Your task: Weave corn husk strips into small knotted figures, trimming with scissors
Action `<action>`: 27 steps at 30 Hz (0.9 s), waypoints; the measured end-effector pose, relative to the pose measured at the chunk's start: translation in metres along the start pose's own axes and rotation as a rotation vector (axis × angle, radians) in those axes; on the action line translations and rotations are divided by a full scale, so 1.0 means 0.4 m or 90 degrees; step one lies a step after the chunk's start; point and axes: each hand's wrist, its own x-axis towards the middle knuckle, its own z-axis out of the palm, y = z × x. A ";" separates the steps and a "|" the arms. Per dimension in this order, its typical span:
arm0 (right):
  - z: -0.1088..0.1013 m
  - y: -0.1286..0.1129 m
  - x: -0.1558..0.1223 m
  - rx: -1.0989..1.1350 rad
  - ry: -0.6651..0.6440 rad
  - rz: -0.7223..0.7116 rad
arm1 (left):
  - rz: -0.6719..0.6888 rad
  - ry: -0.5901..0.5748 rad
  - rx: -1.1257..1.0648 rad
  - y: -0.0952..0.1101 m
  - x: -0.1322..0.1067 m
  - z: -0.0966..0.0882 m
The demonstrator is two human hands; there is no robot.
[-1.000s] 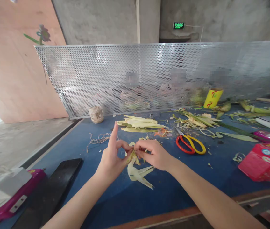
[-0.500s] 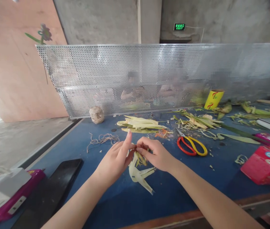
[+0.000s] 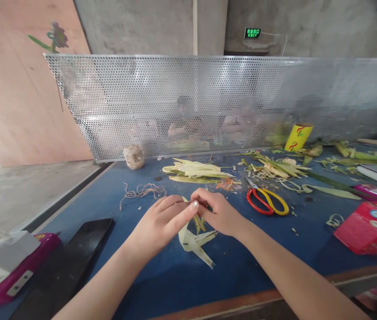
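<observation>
Both my hands meet over the blue table (image 3: 242,271) on a small bundle of pale yellow-green husk strips (image 3: 193,240), whose loose ends splay toward me. My left hand (image 3: 162,220) lies over the bundle's top with its fingers pressed across it. My right hand (image 3: 217,213) pinches the same top end from the right. The point where the fingers meet hides the bundle's tip.
Red-and-yellow scissors (image 3: 266,202) lie right of my hands, a husk pile (image 3: 195,171) and twine (image 3: 142,191) behind them. A pink box (image 3: 365,226) sits at right, a black phone (image 3: 75,253) and magenta device (image 3: 11,275) at left. People sit beyond a perforated metal screen (image 3: 208,102).
My left index finger, raised a second ago, has come down across the bundle. Both hands have stayed together over the same spot.
</observation>
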 end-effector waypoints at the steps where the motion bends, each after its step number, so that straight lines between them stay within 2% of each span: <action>1: -0.001 0.000 0.000 -0.015 0.000 0.003 | 0.001 0.005 -0.007 0.001 0.002 -0.002; 8: 0.005 0.004 -0.006 -0.076 -0.024 -0.053 | -0.041 0.002 0.027 0.009 0.005 0.011; 16: 0.023 0.007 -0.006 -0.098 0.015 -0.104 | -0.135 0.061 -0.043 0.024 0.009 0.016; 27: 0.037 0.012 -0.009 -0.187 0.073 -0.181 | -0.227 0.059 -0.084 0.039 0.015 0.014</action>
